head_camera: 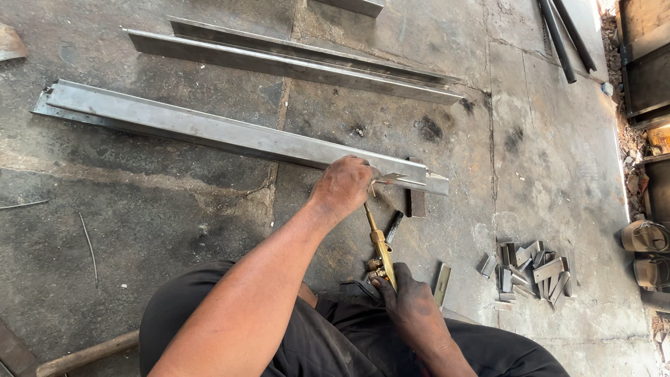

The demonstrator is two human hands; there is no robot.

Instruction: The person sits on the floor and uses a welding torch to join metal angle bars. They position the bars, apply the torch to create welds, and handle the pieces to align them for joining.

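Straight ahead of the seated person, on stained concrete floor (174,209): a long steel channel (209,129), long axis running from far left to near right, right end just past the hands. Left hand (342,187) curled over that right end, fingers clenched around the upper neck of a brass cutting torch (380,244), knuckles resting against the channel's near edge. Right hand (408,297) lower and nearer the body, gripping the torch's valve body, thumb by the small knobs. Torch axis nearly upright in the picture, tip (373,183) meeting the channel close to its right end, beside a thin metal strip (394,178) lying on top. Left hand nearer to the channel, right hand well back from it; both wrapped around the same tool.

Just right of the torch, a short dark block (417,202) standing against the channel's near side, and a dark rod piece (393,227) lying beside the torch neck. Near right: a flat offcut (442,283), then a heap of small cut steel pieces (534,269) well apart from the hands. Far side: two more long steel sections (293,59) lying parallel to the first, clear of it. Far right corner: dark pipes (562,35). Near left: a wooden handle (84,355) and loose wire (89,248). Right edge: a pair of sandals (645,237). Nothing between torch tip and channel end.
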